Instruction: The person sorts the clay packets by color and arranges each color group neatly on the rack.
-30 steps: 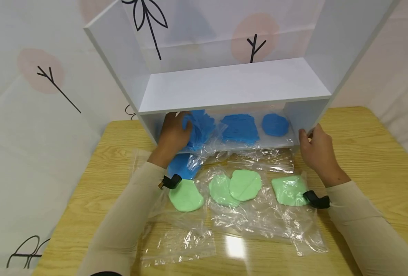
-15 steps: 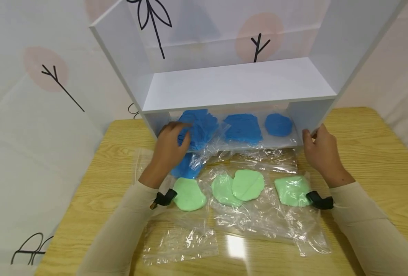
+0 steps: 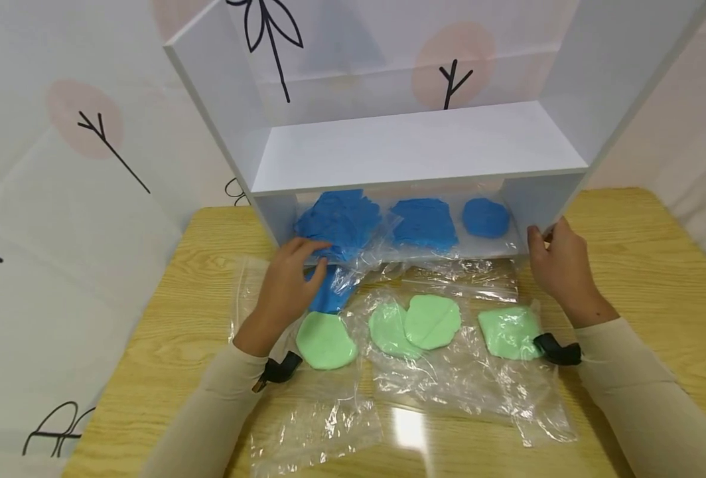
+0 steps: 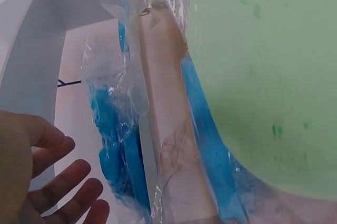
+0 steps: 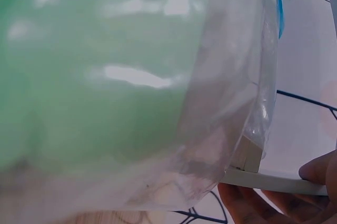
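My right hand (image 3: 559, 269) grips the lower right side panel of a white shelf unit (image 3: 419, 149); the right wrist view shows the thumb inside and fingers outside the panel edge (image 5: 279, 182). My left hand (image 3: 284, 285), fingers loosely bent and holding nothing, hovers at the shelf's front left corner. Beside its fingertips, on the bottom board, lies a large blue clay slab (image 3: 350, 216) in a clear bag. A squarish blue slab (image 3: 424, 222) and a round blue slab (image 3: 486, 218) lie to its right. Another blue piece (image 3: 331, 293) on the table is partly hidden by the left hand.
Flattened green clay pieces lie in clear zip bags (image 3: 436, 385) before the shelf: one at left (image 3: 326, 340), two overlapping in the middle (image 3: 432, 322), one at right (image 3: 511, 332). The wooden table (image 3: 168, 318) meets a patterned cloth backdrop (image 3: 24, 199).
My left hand has withdrawn from the lower shelf compartment, moving toward me and left, uncovering the large blue slab. The right hand keeps its grip on the panel. The view has shifted slightly.
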Demonstrator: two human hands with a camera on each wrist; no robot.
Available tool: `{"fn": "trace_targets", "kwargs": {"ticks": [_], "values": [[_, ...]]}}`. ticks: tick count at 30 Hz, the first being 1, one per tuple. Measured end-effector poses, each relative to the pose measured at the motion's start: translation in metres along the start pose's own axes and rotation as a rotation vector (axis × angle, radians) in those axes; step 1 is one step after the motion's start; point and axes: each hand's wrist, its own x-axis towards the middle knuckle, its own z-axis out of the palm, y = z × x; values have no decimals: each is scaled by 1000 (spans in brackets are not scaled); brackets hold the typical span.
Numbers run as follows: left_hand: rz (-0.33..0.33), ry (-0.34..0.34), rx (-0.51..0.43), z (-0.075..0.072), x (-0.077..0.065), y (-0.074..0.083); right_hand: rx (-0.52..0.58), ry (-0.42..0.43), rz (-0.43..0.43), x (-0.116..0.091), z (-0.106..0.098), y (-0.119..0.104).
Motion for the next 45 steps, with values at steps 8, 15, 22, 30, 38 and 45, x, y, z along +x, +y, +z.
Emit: {"fn": "trace_targets", "kwargs": {"ticks": [8, 15, 22, 30, 38, 45], "values": [[5, -69, 4, -2, -6, -6, -5, 17, -12, -1, 0, 1], [-41, -287, 44, -1, -8, -14, -10, 11, -1, -2, 0, 0], [-69, -461, 118, -1, -11, -20, -27, 15, -15, -2, 1, 1], [-80, -487, 90, 0, -10, -22, -41, 17, 6, -3, 0, -2], [-87, -481, 102, 1, -11, -17, -21, 17, -3, -3, -1, -1], [-83, -471, 127, 4, -12, -17, 1, 7, -7, -1, -3, -1]]}}
